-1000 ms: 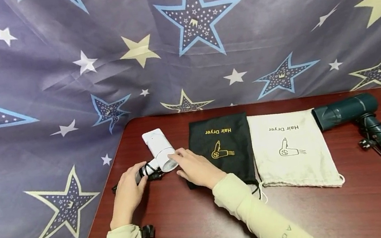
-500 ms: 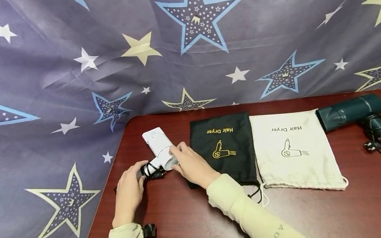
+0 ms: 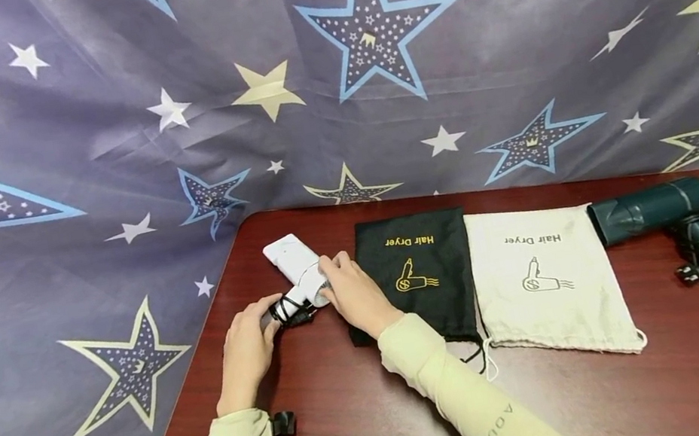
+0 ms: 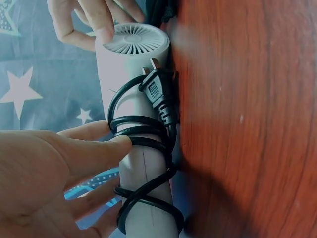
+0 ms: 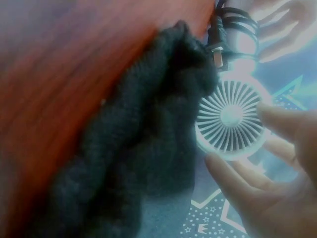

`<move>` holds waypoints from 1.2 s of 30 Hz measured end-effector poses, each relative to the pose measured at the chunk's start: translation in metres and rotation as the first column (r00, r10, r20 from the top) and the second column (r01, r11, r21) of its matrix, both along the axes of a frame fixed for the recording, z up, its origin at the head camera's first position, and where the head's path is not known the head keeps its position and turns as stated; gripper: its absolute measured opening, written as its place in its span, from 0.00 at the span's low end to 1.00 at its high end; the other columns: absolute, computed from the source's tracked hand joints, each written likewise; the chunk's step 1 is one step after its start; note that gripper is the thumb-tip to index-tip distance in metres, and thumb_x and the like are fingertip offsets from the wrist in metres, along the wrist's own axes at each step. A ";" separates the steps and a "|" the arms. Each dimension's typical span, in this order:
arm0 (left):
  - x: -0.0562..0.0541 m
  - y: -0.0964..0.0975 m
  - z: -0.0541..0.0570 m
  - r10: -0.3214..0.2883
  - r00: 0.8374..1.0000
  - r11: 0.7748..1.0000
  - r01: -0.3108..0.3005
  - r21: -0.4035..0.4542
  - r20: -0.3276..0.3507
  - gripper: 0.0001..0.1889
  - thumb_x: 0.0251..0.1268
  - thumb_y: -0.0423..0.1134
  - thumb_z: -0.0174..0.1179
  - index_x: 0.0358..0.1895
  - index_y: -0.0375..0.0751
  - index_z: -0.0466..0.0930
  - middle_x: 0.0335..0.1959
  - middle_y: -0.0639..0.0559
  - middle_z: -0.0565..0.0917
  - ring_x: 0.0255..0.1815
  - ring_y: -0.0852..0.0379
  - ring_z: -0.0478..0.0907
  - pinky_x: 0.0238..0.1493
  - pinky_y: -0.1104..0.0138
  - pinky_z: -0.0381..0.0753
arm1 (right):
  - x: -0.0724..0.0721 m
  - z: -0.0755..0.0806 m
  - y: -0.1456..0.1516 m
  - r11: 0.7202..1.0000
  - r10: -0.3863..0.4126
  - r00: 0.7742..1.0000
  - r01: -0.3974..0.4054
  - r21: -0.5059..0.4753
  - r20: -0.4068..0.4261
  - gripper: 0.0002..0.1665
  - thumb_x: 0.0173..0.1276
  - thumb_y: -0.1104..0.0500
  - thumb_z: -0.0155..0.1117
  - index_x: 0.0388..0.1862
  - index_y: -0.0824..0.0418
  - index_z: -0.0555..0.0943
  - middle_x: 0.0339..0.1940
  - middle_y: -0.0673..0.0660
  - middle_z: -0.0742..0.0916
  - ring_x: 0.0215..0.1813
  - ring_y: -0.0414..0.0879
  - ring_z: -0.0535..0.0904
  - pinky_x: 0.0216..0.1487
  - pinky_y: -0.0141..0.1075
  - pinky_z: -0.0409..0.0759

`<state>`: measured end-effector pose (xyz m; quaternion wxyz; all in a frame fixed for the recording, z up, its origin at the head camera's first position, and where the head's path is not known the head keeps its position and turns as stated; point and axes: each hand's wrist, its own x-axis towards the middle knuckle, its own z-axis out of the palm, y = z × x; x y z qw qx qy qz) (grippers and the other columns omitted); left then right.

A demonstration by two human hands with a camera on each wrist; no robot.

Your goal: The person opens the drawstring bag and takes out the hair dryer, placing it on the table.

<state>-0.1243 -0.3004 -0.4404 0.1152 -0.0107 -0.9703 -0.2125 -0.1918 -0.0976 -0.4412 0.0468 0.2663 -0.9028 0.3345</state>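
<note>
A white hair dryer lies at the left of the table, a black cord wound round its handle. The left hand holds that handle, its thumb on the cord and the other fingers behind. At the vented end, the right hand grips the barrel by its edge. In the right wrist view the round grille sits between thumb and fingers. The plug hangs beside the handle. Just right of the right hand, a black drawstring bag lies flat, printed "Hair Dryer".
A white drawstring bag with the same print lies beside the black one. Farther right is a dark green hair dryer with its cord round the handle. The reddish-brown table backs onto a star-patterned cloth.
The right hand has closed further round the vented end of the white dryer. The dryer has turned a little, so its grille shows less from above. The head view has shifted slightly.
</note>
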 end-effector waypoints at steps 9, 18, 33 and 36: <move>-0.005 0.016 -0.004 0.018 1.000 1.000 -0.018 0.017 -0.016 0.24 0.59 0.31 0.68 0.61 0.45 0.80 0.52 0.41 0.84 0.52 0.38 0.78 0.50 0.43 0.76 | -0.014 -0.003 0.003 0.998 -0.050 0.998 0.049 -0.024 -0.026 0.13 0.70 0.65 0.63 0.51 0.61 0.73 0.48 0.62 0.79 0.48 0.59 0.81 0.47 0.49 0.81; -0.010 0.028 -0.003 0.059 0.998 0.997 -0.058 0.044 -0.012 0.24 0.58 0.34 0.70 0.60 0.46 0.81 0.51 0.43 0.84 0.55 0.40 0.80 0.51 0.44 0.76 | -0.025 -0.005 0.003 0.997 -0.080 0.995 0.079 -0.025 -0.057 0.13 0.72 0.66 0.59 0.54 0.62 0.76 0.51 0.62 0.83 0.51 0.58 0.82 0.51 0.49 0.81; -0.018 0.040 -0.008 0.124 0.991 0.991 -0.121 0.061 -0.052 0.23 0.57 0.36 0.72 0.58 0.47 0.82 0.46 0.45 0.85 0.49 0.41 0.81 0.46 0.45 0.77 | -0.033 -0.007 -0.001 0.997 -0.041 0.998 0.044 -0.070 0.040 0.23 0.74 0.62 0.59 0.65 0.66 0.73 0.65 0.64 0.77 0.65 0.59 0.76 0.65 0.48 0.74; -0.019 0.044 -0.008 0.136 0.988 0.989 -0.131 0.073 -0.067 0.23 0.55 0.37 0.73 0.57 0.46 0.83 0.43 0.46 0.85 0.44 0.43 0.82 0.44 0.46 0.77 | -0.036 -0.006 -0.001 0.995 -0.044 0.996 0.050 -0.084 0.076 0.23 0.74 0.63 0.59 0.67 0.65 0.73 0.69 0.65 0.75 0.68 0.60 0.74 0.67 0.48 0.73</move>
